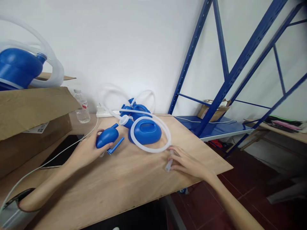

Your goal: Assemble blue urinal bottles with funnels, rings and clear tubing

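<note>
My left hand (88, 148) is closed around a blue bulb-shaped plastic funnel (109, 135) with a narrow spout pointing away to the right. A flat blue lid (116, 146) sticks out beside it near my thumb. On the right, my right hand (185, 161) has its fingers round the free end of a translucent tube, where a clear connector (168, 165) points toward me. The tube (152, 150) loops in front of a blue handled bottle (150, 137) with a white cap (124, 120). Behind that lies a second blue bottle (141, 111), partly hidden.
An open cardboard box (35, 108) with a blue bottle (20, 67) on top stands at left. A water bottle (82, 108), power strip (104, 112), black phone-like slab (62, 148) and white cable (62, 153) are nearby. Blue shelving (220, 92) stands right of the wooden table (115, 188).
</note>
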Demonstrator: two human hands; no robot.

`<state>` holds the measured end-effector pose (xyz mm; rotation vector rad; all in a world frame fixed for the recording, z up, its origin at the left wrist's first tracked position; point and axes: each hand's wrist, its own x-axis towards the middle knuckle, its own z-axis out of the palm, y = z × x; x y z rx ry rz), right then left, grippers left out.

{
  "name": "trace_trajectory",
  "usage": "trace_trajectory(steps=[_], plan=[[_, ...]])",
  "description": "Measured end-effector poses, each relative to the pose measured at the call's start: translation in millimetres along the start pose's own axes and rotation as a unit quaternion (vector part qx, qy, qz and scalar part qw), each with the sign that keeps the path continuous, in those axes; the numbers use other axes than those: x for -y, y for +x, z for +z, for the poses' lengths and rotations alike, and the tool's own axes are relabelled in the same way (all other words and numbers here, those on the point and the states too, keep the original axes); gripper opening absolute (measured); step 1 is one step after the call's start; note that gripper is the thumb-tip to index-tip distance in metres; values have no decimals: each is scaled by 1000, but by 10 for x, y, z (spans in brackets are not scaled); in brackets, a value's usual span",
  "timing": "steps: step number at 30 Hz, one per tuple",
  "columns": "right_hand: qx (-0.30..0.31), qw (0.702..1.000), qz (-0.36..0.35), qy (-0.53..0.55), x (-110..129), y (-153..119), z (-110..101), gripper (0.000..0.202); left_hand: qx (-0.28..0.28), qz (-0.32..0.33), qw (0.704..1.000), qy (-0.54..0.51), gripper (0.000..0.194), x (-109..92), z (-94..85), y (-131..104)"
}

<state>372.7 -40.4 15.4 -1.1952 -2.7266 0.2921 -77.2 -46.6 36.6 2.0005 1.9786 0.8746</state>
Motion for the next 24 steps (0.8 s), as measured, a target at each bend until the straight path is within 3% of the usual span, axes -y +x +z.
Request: trace_trajectory(steps=[7, 11, 18, 24], plan=[[-96, 995, -1, -35, -242, 731, 91, 45, 28, 73, 997, -15, 82, -100, 163, -112], [-65, 993, 79, -60, -363, 1021, 19, 49, 57, 89, 994, -10, 88, -72, 267, -146], [-58, 973, 171, -145, -535, 984, -36, 57, 93, 151, 983, -37, 84, -139, 409, -116], [-103, 903, 286, -304, -773, 801, -258, 60, 119, 227, 961, 99, 69, -598, 533, -63]])
